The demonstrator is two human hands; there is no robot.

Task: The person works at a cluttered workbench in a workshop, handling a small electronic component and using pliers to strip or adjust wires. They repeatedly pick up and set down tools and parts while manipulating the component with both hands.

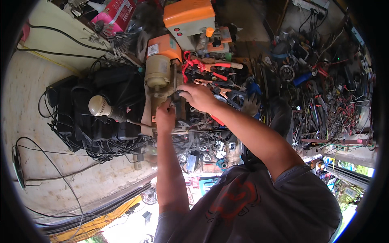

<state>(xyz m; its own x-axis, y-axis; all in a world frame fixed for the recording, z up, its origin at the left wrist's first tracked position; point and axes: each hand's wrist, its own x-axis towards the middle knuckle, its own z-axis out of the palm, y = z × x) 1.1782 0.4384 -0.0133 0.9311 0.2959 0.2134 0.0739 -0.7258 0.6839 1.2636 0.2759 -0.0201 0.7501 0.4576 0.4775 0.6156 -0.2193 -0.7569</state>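
My left hand (165,116) is closed, its fingers pinched just below a beige cylindrical motor (157,72). What it grips, if anything, is too small to make out. From the right my right hand (198,97) reaches in, thumb and fingers pressed together around a small dark piece (178,92) whose kind I cannot tell. The two hands are close together, with the right one slightly farther away. Behind the motor sits an orange housing (165,46).
Pliers with red handles (221,65) and other tools lie right of the motor. An orange-topped grey machine (189,20) stands at the back. To the left are a white bulb (99,106) and piled black adapters with cables (97,133). Tangled wires and tools (324,101) crowd the right.
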